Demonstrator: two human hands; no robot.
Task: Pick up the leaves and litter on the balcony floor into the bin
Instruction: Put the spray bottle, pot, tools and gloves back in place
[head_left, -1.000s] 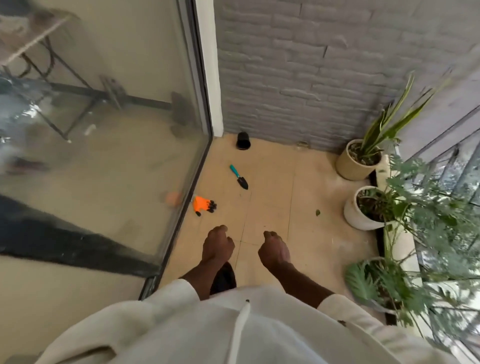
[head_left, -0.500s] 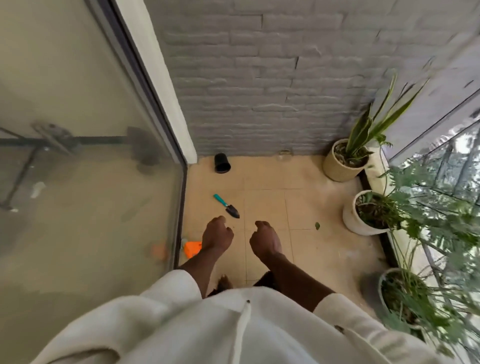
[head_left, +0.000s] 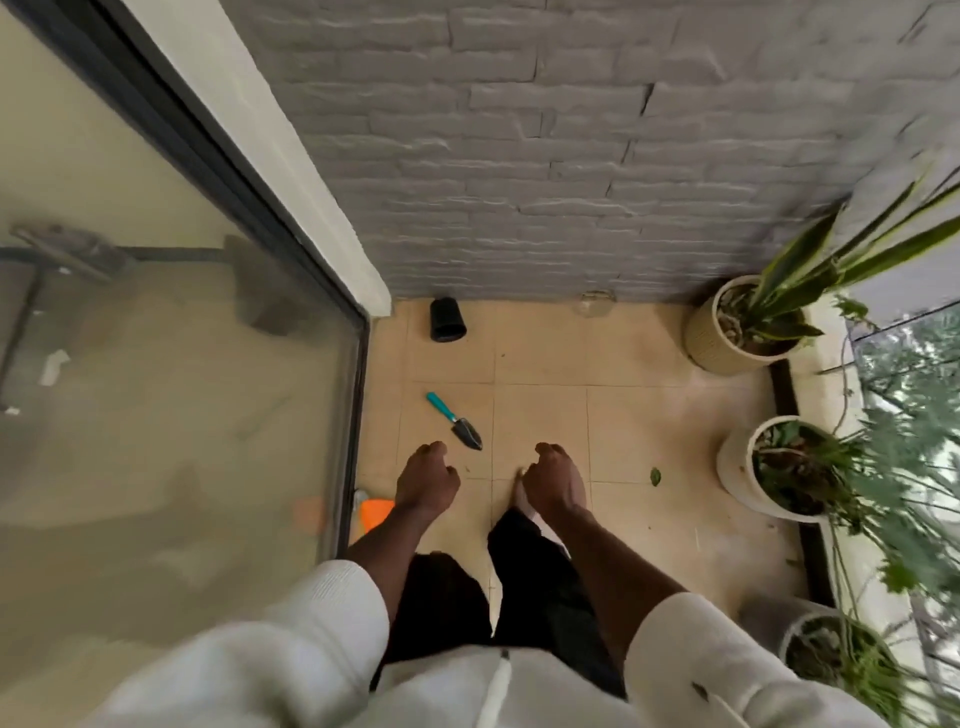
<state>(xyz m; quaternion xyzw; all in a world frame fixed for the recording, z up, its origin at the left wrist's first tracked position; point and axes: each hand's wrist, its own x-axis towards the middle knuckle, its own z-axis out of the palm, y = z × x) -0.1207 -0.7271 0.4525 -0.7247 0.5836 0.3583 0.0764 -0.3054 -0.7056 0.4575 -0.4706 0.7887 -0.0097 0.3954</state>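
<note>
two hands hang low over the balcony floor (head_left: 644, 415), the left hand (head_left: 425, 480) and the right hand (head_left: 553, 480) a little apart, both with fingers loosely curled and nothing in them. the floor is a narrow tiled strip, shut in by a glass door (head_left: 171, 364) along the left, a grey brick wall (head_left: 519, 156) at the far end, and a row of three potted plants on the right: a near pot (head_left: 810, 644), a white pot (head_left: 769, 467) and a far tan pot (head_left: 727, 327) in the corner. the middle tiles ahead lie open. one green leaf (head_left: 655, 476) lies on the floor to the right of the right hand, near the white pot; it is too small to tell which way it points. one trowel (head_left: 454, 421) lies just past the left hand, its long axis slanting, teal handle far-left, dark blade near-right. an orange thing (head_left: 375, 512) sits by the door frame, partly hidden by the left arm. one black bin (head_left: 447, 319) lies tipped beside the wall, its mouth toward the viewer.
</note>
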